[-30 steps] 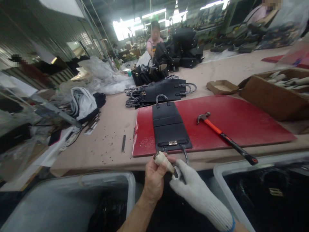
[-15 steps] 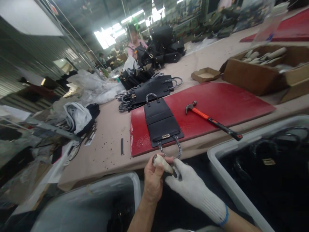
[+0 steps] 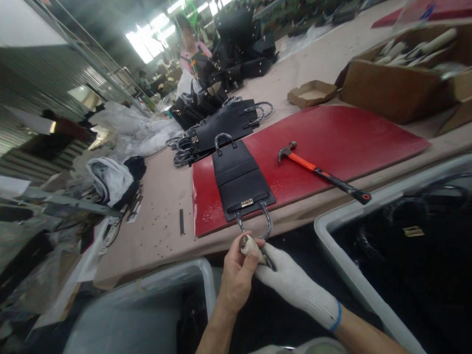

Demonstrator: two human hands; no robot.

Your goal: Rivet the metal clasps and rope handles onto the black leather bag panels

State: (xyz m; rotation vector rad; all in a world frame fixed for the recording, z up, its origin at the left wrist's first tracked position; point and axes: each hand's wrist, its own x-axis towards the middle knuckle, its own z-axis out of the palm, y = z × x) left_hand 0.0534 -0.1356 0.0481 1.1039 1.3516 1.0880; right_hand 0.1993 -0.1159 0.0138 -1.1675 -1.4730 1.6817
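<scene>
Bare, my left hand [image 3: 238, 275] is closed around a short rod wrapped in cream-coloured material [image 3: 251, 248], its dark round end showing at the top. My right hand [image 3: 295, 278], in a white knitted glove with a blue cuff edge, is closed at the rod's lower end, where a dark piece shows between thumb and fingers. Just beyond them, a black handbag panel [image 3: 241, 177] lies flat on a red board [image 3: 332, 142]. It has a gold-coloured clasp [image 3: 247, 202] and plastic-wrapped handles, the nearer one [image 3: 268, 221] hanging toward my hands.
A claw hammer [image 3: 313, 169] rests on the red board. More black bag panels [image 3: 224, 125] are piled behind. Cardboard boxes [image 3: 391, 91] stand at the right, one holding white rolls. Pale bins [image 3: 332, 226] flank me below the table edge. Another person [image 3: 191, 51] is across the table.
The view has shifted slightly, so the table things sit a little higher in it. Both hands stay on the wrapped rod, which has turned so that its round end faces me more.
</scene>
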